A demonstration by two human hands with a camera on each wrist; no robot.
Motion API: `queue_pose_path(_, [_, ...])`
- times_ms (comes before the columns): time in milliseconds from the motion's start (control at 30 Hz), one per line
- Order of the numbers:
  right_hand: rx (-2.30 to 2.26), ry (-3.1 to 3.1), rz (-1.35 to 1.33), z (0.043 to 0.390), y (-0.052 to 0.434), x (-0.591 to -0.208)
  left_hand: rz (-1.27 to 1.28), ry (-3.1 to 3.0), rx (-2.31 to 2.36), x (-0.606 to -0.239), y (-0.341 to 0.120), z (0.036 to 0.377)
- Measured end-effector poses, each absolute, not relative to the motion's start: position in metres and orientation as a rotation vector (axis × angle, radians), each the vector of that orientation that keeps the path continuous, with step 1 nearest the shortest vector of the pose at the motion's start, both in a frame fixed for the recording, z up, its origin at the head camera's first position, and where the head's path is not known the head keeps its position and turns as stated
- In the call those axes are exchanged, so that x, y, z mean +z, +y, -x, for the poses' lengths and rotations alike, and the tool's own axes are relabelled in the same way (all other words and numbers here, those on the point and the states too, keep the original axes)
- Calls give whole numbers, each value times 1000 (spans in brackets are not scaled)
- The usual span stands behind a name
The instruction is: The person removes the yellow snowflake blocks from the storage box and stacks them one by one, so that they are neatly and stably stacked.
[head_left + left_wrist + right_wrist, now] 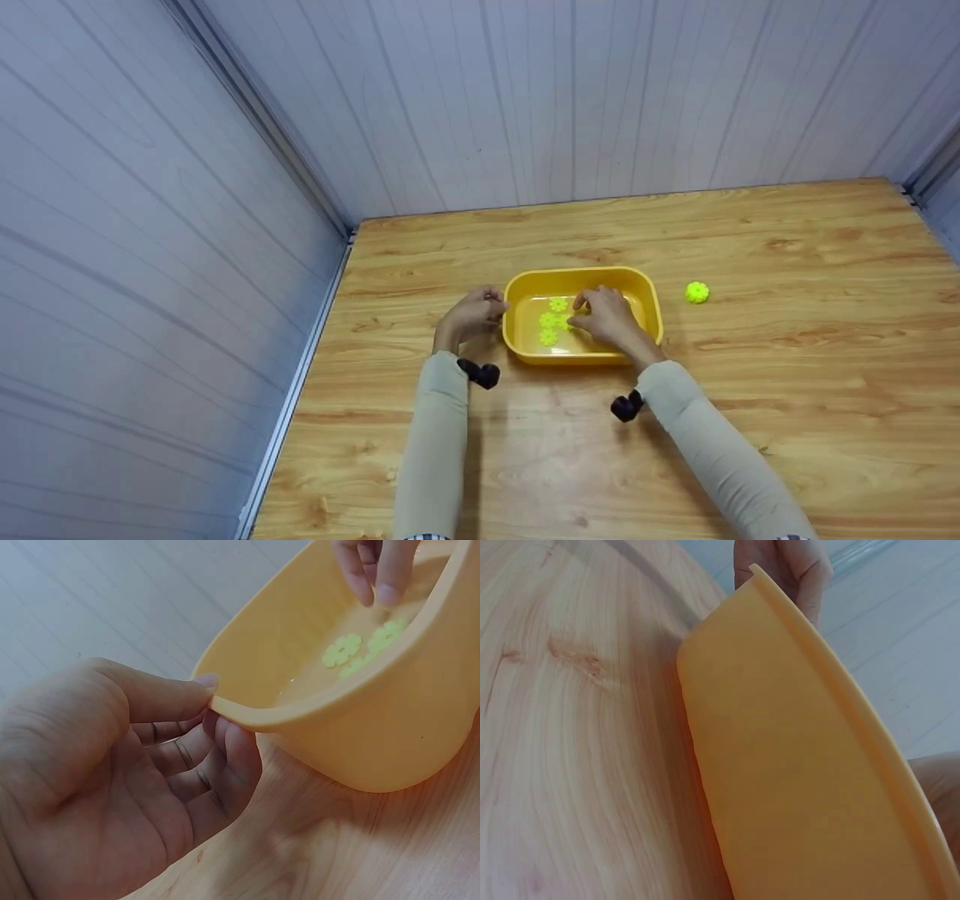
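Note:
A yellow plastic tub stands on the wooden table, holding shallow water and several flat green gear-shaped pieces. My left hand pinches the tub's left rim. In the left wrist view this hand has its thumb on top of the rim and its fingers curled beneath. My right hand reaches into the tub from the right. Its fingertips point down just above the green pieces, with nothing visible between them. The right wrist view shows mostly the tub's outer wall.
One green toothed piece lies alone on the table, right of the tub. Panelled walls close in the table at the left and back. Bare wood stretches in front of the tub and to its right.

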State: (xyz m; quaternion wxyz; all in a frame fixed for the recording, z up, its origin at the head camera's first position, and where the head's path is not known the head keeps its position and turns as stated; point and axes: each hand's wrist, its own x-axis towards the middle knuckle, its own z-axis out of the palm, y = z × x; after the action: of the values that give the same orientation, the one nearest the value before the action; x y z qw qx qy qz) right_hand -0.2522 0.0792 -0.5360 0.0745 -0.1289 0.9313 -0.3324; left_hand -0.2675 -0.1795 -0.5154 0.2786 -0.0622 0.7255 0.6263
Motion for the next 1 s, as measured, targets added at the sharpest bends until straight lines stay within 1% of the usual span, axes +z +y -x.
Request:
queue_pose_path(500, [-765,2840,408,253,66,-537,170,1913,1729,-513,-177,265])
queue_pose_path(800, [-801,2841,410,253,67,-537,164,1912,1718,-512,-178,265])
queue_pose_path(1000, [-902,2819,396,254,69,-536,166,1946,1704,-515,-179,266])
